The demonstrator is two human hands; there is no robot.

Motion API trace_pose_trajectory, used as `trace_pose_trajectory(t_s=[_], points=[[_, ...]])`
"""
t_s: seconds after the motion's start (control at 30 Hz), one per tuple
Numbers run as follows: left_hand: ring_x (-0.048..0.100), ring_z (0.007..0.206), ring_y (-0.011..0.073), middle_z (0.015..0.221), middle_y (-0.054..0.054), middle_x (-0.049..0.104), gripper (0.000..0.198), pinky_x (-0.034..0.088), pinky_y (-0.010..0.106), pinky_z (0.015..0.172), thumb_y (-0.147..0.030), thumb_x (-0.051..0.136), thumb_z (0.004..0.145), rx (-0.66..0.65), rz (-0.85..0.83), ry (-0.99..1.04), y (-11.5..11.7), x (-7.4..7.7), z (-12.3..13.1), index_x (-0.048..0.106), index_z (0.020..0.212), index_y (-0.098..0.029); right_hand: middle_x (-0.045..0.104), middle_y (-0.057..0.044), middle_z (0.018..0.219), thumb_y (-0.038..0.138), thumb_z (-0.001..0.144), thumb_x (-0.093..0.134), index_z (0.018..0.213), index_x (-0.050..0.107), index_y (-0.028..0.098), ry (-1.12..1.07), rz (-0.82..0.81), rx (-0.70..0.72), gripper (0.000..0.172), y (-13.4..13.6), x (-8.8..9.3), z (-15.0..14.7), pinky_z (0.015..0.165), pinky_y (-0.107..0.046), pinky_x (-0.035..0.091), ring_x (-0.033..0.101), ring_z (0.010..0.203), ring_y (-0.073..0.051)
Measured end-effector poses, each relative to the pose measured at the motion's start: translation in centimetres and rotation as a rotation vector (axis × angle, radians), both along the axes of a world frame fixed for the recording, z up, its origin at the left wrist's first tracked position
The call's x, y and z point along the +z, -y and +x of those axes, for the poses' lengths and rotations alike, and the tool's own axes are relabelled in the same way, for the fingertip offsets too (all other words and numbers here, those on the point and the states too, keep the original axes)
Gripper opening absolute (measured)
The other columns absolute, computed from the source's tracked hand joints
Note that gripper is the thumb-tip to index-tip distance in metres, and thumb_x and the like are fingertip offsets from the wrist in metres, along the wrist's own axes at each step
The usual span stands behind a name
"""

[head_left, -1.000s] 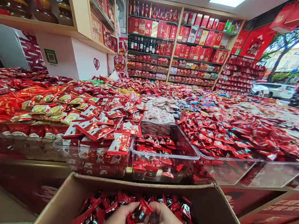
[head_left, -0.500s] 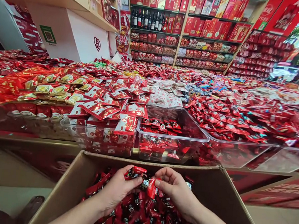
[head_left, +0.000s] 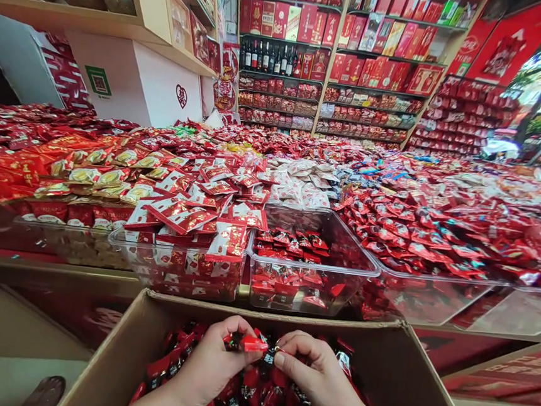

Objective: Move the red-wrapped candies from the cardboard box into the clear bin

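Both hands are over an open cardboard box (head_left: 429, 384) heaped with red-and-black wrapped candies (head_left: 258, 398). My left hand (head_left: 214, 359) is closed around wrapped candies (head_left: 254, 344), their shiny red ends showing between thumb and fingers. How many it holds is hidden. Close by on the right, my right hand (head_left: 310, 364) pinches the edge of a dark candy wrapper (head_left: 270, 354) with white lettering, thumb against forefinger. The hands are a small gap apart. Just beyond the box stands a clear plastic bin (head_left: 315, 267), partly filled with similar candies laid in rows.
Bins piled with snack packets adjoin it: red-and-white packets (head_left: 189, 211) on the left, red ones (head_left: 419, 235) on the right. A pillar (head_left: 167, 86) and overhanging cabinet (head_left: 125, 26) rise at left. Shelves hold wine bottles (head_left: 268, 59) and red boxes at the back.
The scene sits lower in view as the camera tilts up. The bright red wrapper at my right fingertips has gone from there; a red wrapper end now shows at my left thumb.
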State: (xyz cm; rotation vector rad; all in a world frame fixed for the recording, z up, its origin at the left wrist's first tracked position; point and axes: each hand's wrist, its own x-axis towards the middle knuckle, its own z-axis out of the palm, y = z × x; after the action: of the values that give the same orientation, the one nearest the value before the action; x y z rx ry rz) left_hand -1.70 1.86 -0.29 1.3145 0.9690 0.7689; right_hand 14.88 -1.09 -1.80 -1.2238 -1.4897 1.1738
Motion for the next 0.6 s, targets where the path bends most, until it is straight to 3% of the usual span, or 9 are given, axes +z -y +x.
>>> trace_pose_trajectory(t_s=[0.13,0.23,0.43,0.6], points=[[0.042,0.049,0.0067,0.053,-0.006,0.049,0.018,0.034,0.018,0.048,-0.025,0.06,0.064,0.027,-0.017,0.023,0.02,-0.05,-0.08,0.045,0.066,-0.016,0.057,-0.004,0.078,0.034,0.069,0.05,0.065,0.057,0.014,-0.036,-0.051,-0.052,0.022,0.18,0.33,0.14,0.063,-0.024,0.037,0.049,0.069,-0.013],[0.043,0.048,0.0068,0.053,-0.006,0.049,0.019,0.035,0.018,0.047,-0.027,0.06,0.064,0.024,-0.028,0.029,0.19,-0.13,-0.06,0.044,0.065,-0.016,0.054,-0.003,0.07,0.037,0.07,0.047,0.071,0.055,0.013,-0.078,-0.101,-0.08,0.025,0.37,0.58,0.26,0.059,-0.023,0.036,0.046,0.063,-0.011],[0.04,0.048,0.0065,0.054,-0.006,0.048,0.02,0.037,0.019,0.048,-0.024,0.061,0.062,-0.015,-0.048,0.095,0.52,0.14,0.34,0.044,0.064,-0.016,0.038,0.004,0.054,0.039,0.072,0.045,0.064,0.045,0.014,-0.131,-0.132,-0.13,0.026,0.66,0.78,-0.14,0.048,-0.019,0.028,0.03,0.051,-0.006],[0.04,0.049,0.0073,0.054,-0.005,0.047,0.021,0.037,0.02,0.048,-0.026,0.061,0.061,-0.028,-0.066,0.089,0.93,0.85,0.55,0.043,0.062,-0.016,0.037,0.003,0.058,0.041,0.074,0.04,0.07,0.04,0.016,-0.219,-0.17,-0.103,0.025,0.35,0.33,-0.44,0.048,-0.02,0.03,0.034,0.052,-0.007]])
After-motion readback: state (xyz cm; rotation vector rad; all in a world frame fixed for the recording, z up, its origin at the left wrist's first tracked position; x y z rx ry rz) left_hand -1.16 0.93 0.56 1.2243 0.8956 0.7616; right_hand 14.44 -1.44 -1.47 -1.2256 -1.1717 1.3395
